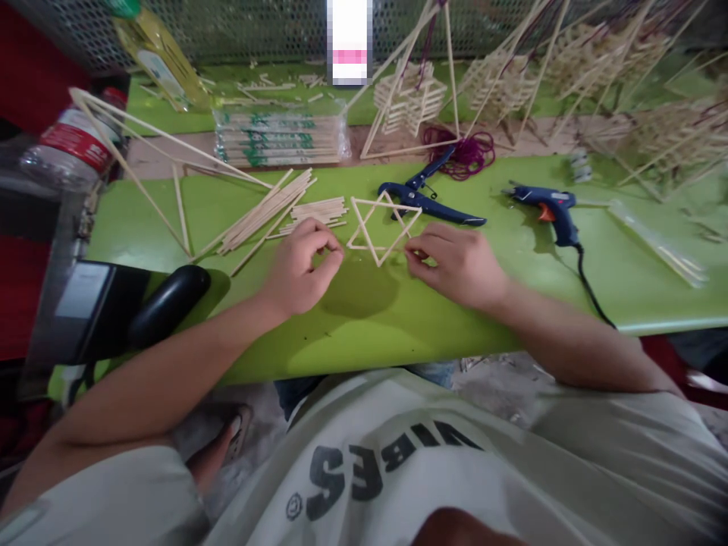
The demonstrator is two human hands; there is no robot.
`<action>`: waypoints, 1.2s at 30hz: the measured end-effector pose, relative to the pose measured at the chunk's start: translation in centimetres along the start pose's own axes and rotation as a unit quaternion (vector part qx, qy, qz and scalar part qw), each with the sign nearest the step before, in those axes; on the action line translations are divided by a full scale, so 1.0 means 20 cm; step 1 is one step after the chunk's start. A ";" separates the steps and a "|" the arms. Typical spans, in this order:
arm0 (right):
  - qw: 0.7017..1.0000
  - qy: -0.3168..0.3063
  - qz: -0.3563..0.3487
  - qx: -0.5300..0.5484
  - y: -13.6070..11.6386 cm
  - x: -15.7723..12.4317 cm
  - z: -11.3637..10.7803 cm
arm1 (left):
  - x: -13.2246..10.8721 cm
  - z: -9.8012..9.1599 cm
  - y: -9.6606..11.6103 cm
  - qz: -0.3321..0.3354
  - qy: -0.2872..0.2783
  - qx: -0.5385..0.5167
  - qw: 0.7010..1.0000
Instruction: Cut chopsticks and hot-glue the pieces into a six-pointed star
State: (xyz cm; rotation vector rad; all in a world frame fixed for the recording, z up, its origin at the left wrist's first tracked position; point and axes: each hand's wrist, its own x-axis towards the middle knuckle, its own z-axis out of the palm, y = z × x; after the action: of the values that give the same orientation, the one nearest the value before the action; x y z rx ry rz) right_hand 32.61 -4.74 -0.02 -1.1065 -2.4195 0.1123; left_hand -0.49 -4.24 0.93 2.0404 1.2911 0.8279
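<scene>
Table (341, 341): open room between star and front edge. Layered stick frames (408, 98), apparently assembled, line the back edge toward the right corner. Right hand (460, 262) and left hand (304, 265) flank the star (367, 233) mid-table, fingers bent; grip undetermined. Star outline judged complete; short sticks (318, 211) remain unjoined.

One left hand (304, 265), one right hand (463, 262) and one six-pointed stick star (367, 233) were there, plus one blue cutter (418, 199), one glue gun (549, 206), two plastic bottles (164, 64), one wrapped stick packet (278, 138) and two loose stick piles (266, 214); at least four stacked-stick frames (409, 98) overlapped.
</scene>
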 end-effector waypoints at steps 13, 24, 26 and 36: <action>0.998 -0.032 0.036 -0.036 0.00 0.60 -0.15 | 0.14 -0.41 -0.14 -0.135 -0.151 0.427 0.881; 0.988 -0.118 0.094 -0.043 0.16 1.34 0.34 | 0.15 -0.37 -0.15 -0.122 -0.160 0.416 0.887; 0.987 -0.118 0.098 -0.048 0.18 1.37 0.41 | 0.15 -0.36 -0.14 -0.121 -0.163 0.402 0.893; 0.989 -0.110 0.090 -0.045 0.19 1.31 0.44 | 0.16 -0.35 -0.08 -0.121 -0.137 0.375 0.909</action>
State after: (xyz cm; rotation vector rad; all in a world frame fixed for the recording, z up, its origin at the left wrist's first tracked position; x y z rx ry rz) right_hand 16.57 17.95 1.34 -1.4206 -2.5330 0.1942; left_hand -5.58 0.36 4.74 2.3555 1.8201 -0.1186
